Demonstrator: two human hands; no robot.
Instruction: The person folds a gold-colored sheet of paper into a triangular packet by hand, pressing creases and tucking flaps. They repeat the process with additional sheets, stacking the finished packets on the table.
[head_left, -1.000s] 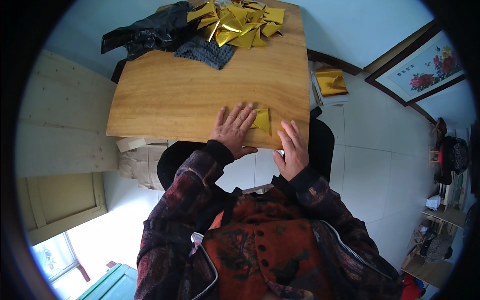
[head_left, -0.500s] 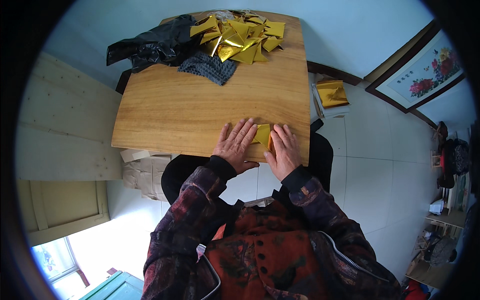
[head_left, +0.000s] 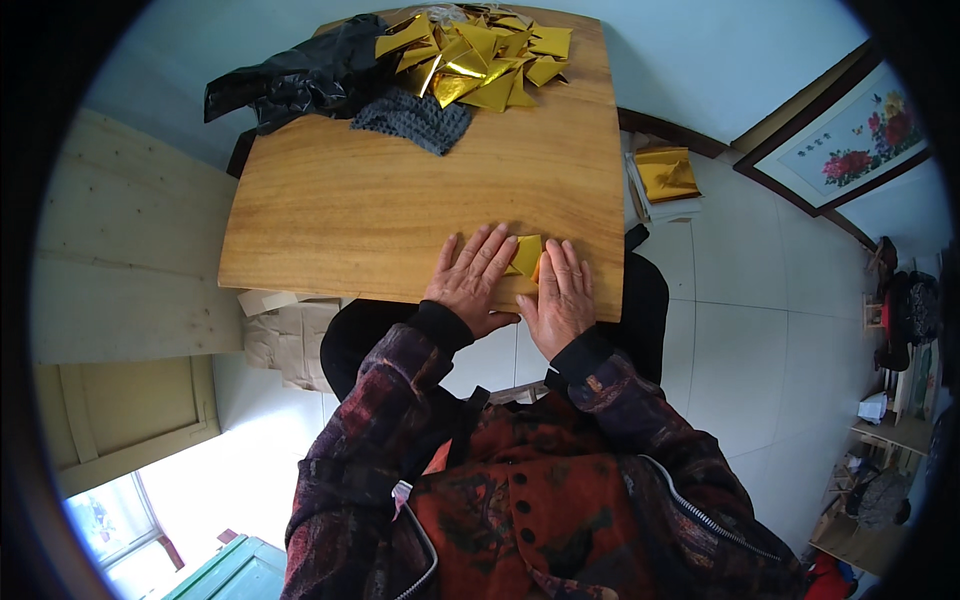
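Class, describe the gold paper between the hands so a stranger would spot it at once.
Find the brown wooden table and go to its near edge, right of centre. There, a small gold paper piece shows between the left hand and right hand. Unlike the heaped gold paper pieces at the far end, it lies alone.

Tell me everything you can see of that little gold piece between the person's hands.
The gold piece looks like shiny paper or thin card, with what seem to be fold lines and an orange tint toward its right edge. It lies flat on the wooden table, near the person's side. The left hand covers its left part; the right hand is at its right edge. Its full outline is hidden.
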